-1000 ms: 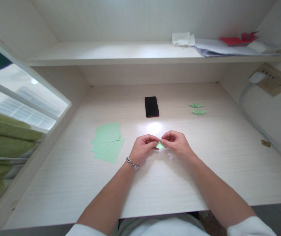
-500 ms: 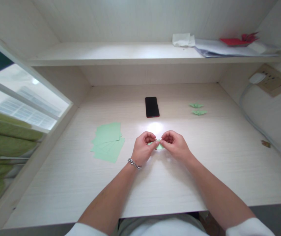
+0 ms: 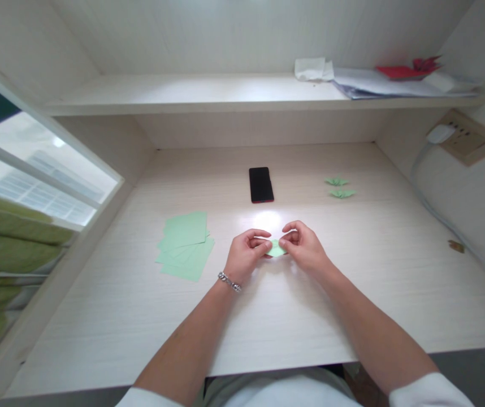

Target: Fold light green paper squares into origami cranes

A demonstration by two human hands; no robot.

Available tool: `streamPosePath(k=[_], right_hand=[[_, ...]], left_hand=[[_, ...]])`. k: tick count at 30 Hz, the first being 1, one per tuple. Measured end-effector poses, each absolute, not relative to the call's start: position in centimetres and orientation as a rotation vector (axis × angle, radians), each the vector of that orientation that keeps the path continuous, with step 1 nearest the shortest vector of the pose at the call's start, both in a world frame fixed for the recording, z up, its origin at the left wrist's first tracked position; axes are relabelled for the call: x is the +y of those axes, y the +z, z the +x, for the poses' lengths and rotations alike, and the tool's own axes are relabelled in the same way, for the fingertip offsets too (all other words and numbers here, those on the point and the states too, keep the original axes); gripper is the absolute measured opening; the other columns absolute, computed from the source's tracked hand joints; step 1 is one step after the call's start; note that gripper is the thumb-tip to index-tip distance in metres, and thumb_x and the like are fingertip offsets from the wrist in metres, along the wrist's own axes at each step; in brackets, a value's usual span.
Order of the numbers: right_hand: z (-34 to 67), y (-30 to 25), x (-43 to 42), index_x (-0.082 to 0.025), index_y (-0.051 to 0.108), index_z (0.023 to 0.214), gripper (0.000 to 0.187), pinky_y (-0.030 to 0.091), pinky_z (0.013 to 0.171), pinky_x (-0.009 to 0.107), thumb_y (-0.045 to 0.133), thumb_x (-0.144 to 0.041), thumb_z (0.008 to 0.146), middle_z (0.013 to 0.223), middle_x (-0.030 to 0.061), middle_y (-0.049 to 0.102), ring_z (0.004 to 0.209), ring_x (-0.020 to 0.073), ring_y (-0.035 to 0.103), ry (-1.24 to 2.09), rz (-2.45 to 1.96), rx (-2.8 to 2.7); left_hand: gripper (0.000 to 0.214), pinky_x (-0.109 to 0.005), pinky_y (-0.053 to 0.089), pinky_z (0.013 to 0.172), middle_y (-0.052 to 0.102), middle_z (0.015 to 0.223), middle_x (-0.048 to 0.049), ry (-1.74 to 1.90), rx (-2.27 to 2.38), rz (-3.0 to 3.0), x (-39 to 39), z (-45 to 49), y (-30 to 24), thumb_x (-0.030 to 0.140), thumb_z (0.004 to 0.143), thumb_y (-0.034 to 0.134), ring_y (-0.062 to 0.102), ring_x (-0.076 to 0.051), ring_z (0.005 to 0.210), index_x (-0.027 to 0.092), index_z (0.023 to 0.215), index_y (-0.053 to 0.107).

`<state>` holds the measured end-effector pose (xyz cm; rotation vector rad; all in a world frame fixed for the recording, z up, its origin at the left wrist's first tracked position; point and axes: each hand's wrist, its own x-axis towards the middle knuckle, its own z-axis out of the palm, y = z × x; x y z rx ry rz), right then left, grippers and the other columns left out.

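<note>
A small piece of folded green paper [image 3: 275, 249] is held up between my two hands, just above the desk. My left hand [image 3: 247, 252], with a chain bracelet [image 3: 229, 281] at its wrist, pinches the paper's left side between thumb and fingers. On the right side, my right hand [image 3: 304, 245] pinches it in the same way. Fingertips cover both ends of the paper, so its full shape is hidden. To the left lies a loose fan of flat green paper sheets [image 3: 186, 243]. Two folded green paper cranes [image 3: 339, 187] rest on the desk at the back right.
Beyond my hands a black phone [image 3: 262, 185] lies on the desk [image 3: 141, 328]. A shelf [image 3: 174, 93] above carries papers [image 3: 369, 83] and a red folded paper piece [image 3: 425, 64]. On the right, a cable [image 3: 427, 203] runs from the wall socket [image 3: 467, 138] past a small brown object [image 3: 456, 246].
My thumbs have moved apart, so more of the green paper's middle shows. My right fingers have lifted slightly. The view has shifted a little; the other things stay put.
</note>
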<state>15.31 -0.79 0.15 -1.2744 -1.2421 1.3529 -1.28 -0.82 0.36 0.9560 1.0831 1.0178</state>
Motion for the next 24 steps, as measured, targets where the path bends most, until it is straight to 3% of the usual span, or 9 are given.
streamPosePath(k=[5, 11, 17, 24], right_hand=[[15.3, -0.2, -0.7, -0.020, 0.052, 0.095, 0.029, 0.046, 0.055, 0.026, 0.068, -0.028, 0.071, 0.065, -0.0033, 0.060, 0.058, 0.0133, 0.057, 1.496, -1.223, -1.200], [15.5, -0.4, -0.4, -0.020, 0.053, 0.085, 0.030, 0.041, 0.055, 0.023, 0.074, -0.024, 0.064, 0.067, -0.0033, 0.060, 0.059, 0.0108, 0.054, 1.475, -1.103, -1.184], [15.5, -0.3, -0.3, -0.020, 0.054, 0.088, 0.034, 0.043, 0.058, 0.024, 0.076, -0.026, 0.064, 0.067, -0.0033, 0.062, 0.059, 0.0112, 0.057, 1.497, -1.077, -1.107], [15.6, -0.2, -0.3, -0.019, 0.057, 0.095, 0.031, 0.047, 0.061, 0.028, 0.069, -0.036, 0.072, 0.070, -0.0010, 0.063, 0.062, 0.0137, 0.059, 1.485, -1.134, -1.119]], left_hand=[[0.034, -0.029, 0.059, 0.056, 0.063, 0.063, -0.0007, 1.020, 1.141, 1.003, -0.7, -1.6, 0.7, 0.022, 0.063, 0.076, 0.060, -0.012, 0.057, 0.012, 0.091, 0.061], [0.034, -0.027, 0.058, 0.054, 0.065, 0.066, -0.0020, 1.054, 1.110, 1.019, -0.7, -1.6, 0.7, 0.024, 0.062, 0.078, 0.061, -0.013, 0.059, 0.013, 0.089, 0.061], [0.038, -0.024, 0.055, 0.054, 0.064, 0.065, -0.0008, 1.108, 1.047, 0.837, -0.5, -1.6, 0.3, 0.024, 0.060, 0.080, 0.060, -0.011, 0.056, 0.013, 0.090, 0.061], [0.034, -0.025, 0.055, 0.057, 0.065, 0.069, -0.0018, 1.138, 1.057, 0.907, -0.3, -1.8, -0.2, 0.024, 0.061, 0.079, 0.061, -0.011, 0.059, 0.013, 0.089, 0.062]])
